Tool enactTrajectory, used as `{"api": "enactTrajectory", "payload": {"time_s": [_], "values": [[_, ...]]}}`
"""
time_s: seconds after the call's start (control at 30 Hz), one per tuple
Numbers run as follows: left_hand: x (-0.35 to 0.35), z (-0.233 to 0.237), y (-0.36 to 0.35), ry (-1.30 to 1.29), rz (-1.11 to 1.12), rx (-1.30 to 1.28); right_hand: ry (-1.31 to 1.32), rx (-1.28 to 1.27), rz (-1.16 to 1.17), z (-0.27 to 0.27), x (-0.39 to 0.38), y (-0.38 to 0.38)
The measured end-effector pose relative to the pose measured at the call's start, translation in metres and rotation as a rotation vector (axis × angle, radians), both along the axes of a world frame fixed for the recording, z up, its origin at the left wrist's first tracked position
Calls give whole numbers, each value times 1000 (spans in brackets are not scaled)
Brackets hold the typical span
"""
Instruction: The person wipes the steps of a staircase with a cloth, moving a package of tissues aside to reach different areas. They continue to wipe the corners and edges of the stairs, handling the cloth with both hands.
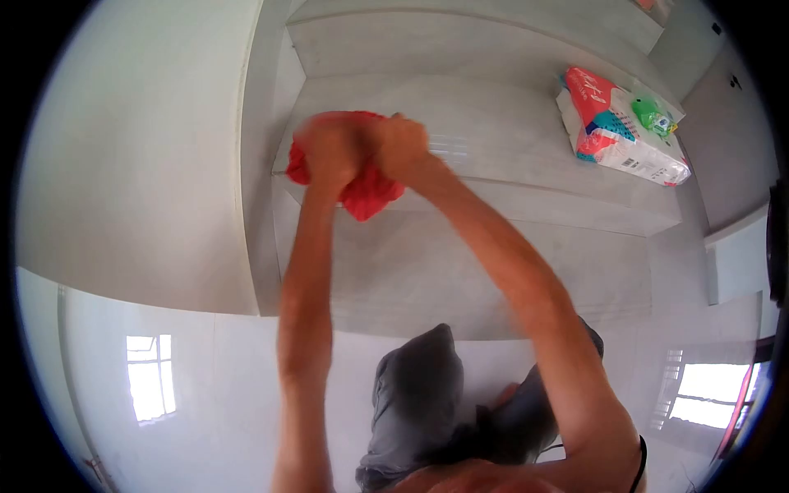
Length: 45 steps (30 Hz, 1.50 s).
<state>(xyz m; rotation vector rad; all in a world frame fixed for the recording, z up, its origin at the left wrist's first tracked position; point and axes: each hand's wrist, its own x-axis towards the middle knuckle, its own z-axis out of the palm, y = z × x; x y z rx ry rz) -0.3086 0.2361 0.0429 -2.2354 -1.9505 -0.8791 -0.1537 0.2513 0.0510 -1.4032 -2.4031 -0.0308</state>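
Note:
A bunched red cloth hangs over the edge of a grey stair step, near its left end. My left hand, smeared by motion, is closed on the cloth's left part. Beside it, my right hand has its fingers curled round the cloth's right side. Both arms reach forward, and the hands are close together. The fingertips are partly hidden by the hands and the folds.
On the same step at the right lies a white and red plastic package with a green item on top. A pale wall borders the stairs at the left. My legs in grey trousers are below.

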Motion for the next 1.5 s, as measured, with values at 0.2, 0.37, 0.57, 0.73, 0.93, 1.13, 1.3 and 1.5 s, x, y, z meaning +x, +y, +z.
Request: {"api": "enactTrajectory", "payload": {"time_s": [0.2,0.37,0.57,0.73,0.93,1.13,1.3,1.5], "values": [[166,-17,47,67,-46,305,-35,47,-239,0,148,13],[194,2,28,12,-141,111,8,17,-253,6,176,5],[64,-11,39,121,166,160,78,109,104,-12,57,49],[-11,-5,31,4,331,171,-23,125,213,-5,-43,66],[-19,-34,26,115,315,320,-79,60,262,-1,-35,31],[63,14,2,86,188,-32,-173,17,64,10,29,2],[167,10,10,103,-13,42,-139,-18,-101,12,145,-7],[289,-6,0,-29,-267,204,-143,42,-288,-1,263,-58]]}}
